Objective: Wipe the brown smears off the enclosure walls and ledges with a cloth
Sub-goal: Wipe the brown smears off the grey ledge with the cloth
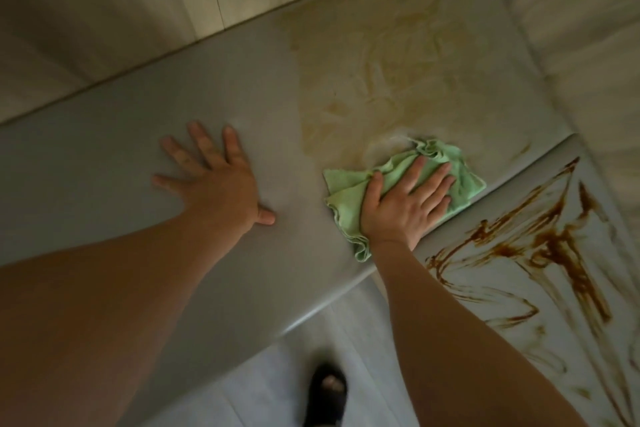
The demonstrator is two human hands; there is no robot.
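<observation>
— Flat and open, that is how the left hand [214, 180] lies. Its fingers are spread wide and it presses on the grey ledge [104, 166]. It holds nothing.
— What is behind it?
— Pale wall tiles [104, 10] stand up along the far side of the ledge.
— And the other hand?
— The right hand [408, 204] lies flat on top of the green cloth [346, 184]. Its fingers are nearly straight and press the cloth down. They do not curl round it.
— Where is the cloth?
— It is bunched up on the ledge, close to the front edge, to the right of the left hand. The two hands are apart.
— Is the ledge dirty?
— Yes. A pale yellow-brown smear [381, 73] covers the ledge past the cloth, up to the wall. The cloth touches its near end.
— Where are the dark marks?
— Dark brown smears [554, 246] run in lines and loops over the white panel [561, 367] on the right, just below the ledge edge.
— What is down low?
— A light floor [277, 374], and a foot in a black sandal [327, 388] on it.
</observation>
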